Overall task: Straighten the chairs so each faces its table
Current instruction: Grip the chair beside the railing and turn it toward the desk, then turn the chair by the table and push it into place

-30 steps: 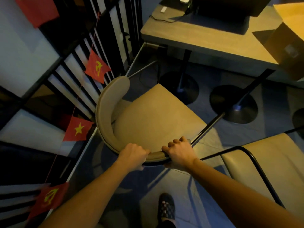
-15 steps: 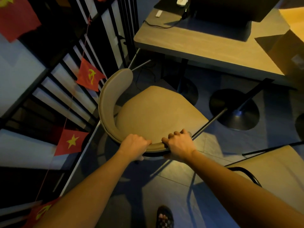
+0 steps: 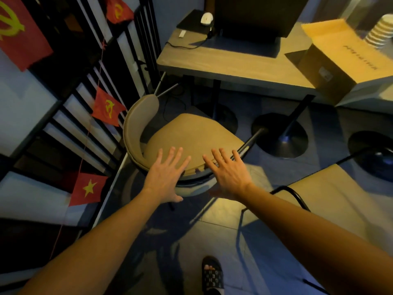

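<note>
A tan padded chair with a curved backrest and dark metal legs stands in front of a grey table, its seat turned towards the table. My left hand hovers over the near part of the backrest with fingers spread, holding nothing. Beside it, my right hand is also spread flat above the backrest's right end, off the chair. A second tan chair with a black metal frame sits at the right, partly behind my right forearm.
The table carries a dark monitor, a white mouse, a cardboard box and stacked paper cups. Round black table bases stand on the floor beyond the chair. A slatted railing with red flags runs along the left.
Both hands have let go of the chair's backrest and opened with fingers spread. The chair has moved forward, closer to the table.
</note>
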The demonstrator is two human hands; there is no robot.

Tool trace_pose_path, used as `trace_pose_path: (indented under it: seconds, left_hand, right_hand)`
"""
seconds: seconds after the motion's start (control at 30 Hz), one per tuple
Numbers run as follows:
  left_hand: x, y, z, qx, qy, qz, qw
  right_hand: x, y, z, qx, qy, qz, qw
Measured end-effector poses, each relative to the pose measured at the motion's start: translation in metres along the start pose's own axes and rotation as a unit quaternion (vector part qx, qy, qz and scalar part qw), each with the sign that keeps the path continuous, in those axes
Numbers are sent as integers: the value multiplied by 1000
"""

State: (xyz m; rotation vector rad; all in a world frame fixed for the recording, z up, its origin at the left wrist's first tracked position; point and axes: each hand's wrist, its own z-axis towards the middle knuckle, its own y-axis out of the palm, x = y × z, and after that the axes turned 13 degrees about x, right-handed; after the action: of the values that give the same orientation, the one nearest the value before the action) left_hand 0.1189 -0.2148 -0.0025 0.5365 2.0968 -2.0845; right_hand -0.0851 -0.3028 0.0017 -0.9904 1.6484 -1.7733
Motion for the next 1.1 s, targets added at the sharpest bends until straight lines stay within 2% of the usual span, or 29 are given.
trace_pose_path:
  seconds: [0.27, 0.53, 0.77, 0.9, 1.1]
  left_hand:
    - [53, -111, -31, 68, 21, -4, 997]
    - [161, -192, -9, 124, 53, -44, 990]
    - [312, -220, 30, 154, 73, -70, 983]
    - [418, -226, 45, 130, 77, -102, 983]
    - [576, -233, 58, 76, 72, -150, 983]
  right_hand:
    - [18, -74, -117, 32, 46, -33, 998]
    - [87, -101, -240, 6, 98, -50, 994]
    - [176, -69, -361, 7, 117, -63, 991]
    - [235, -30, -441, 3, 120, -33, 992]
    - [314, 26, -561, -54, 115, 3, 992]
